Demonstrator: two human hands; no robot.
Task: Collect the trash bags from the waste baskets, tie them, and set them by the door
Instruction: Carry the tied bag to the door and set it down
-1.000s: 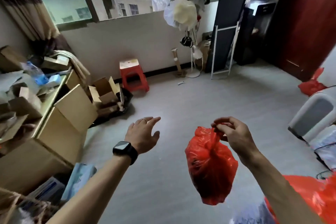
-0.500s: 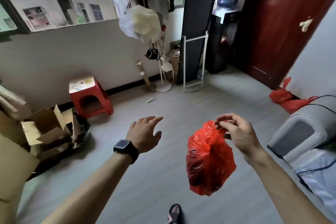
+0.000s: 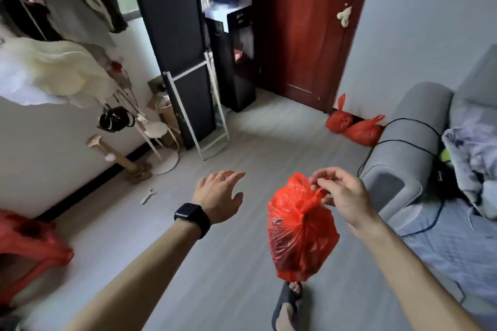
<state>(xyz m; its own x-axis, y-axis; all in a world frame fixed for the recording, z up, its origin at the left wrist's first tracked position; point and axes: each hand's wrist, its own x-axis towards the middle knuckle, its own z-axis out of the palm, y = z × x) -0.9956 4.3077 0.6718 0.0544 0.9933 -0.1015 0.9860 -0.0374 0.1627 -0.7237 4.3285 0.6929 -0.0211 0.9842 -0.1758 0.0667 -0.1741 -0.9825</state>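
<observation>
Right hand (image 3: 343,196) pinches the knotted red bag (image 3: 301,228), hanging vertically; door (image 3: 304,27) ahead-right, nearer it; left hand (image 3: 219,196) open, empty.

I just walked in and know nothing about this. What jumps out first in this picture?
The bright red trash bag hangs in the middle foreground, pinched at its knotted top by the right hand, while the left hand is spread open beside it, holding nothing. Next come two more red bags lying on the floor by the dark red door, next to the grey sofa.
</observation>
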